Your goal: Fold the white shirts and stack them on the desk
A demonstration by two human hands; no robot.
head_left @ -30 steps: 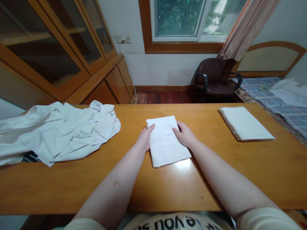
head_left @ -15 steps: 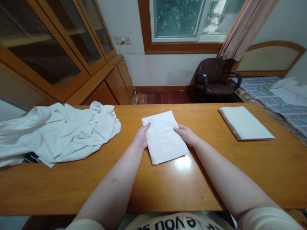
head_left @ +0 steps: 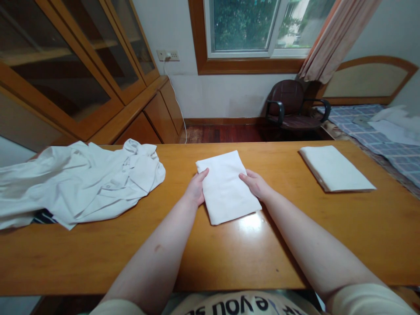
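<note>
Between my two hands is a white cloth folded into a flat rectangle, slightly turned, over the middle of the wooden table. My left hand grips its left edge, thumb on top and fingers underneath. On the opposite edge, my right hand holds it the same way, its fingers partly hidden beneath. Whether the cloth's underside touches the table I cannot tell. To the left lies a crumpled white buttoned shirt. Another folded white cloth rests flat on the right side.
The wooden table spans the view, its far edge just beyond the cloths. A dark strip of striped fabric shows under the shirt. Beyond stand a glass-fronted cabinet, an armchair and a bed.
Both hands have shifted slightly to the right together with the folded cloth between them. The shirt and the other folded cloth have stayed in place.
</note>
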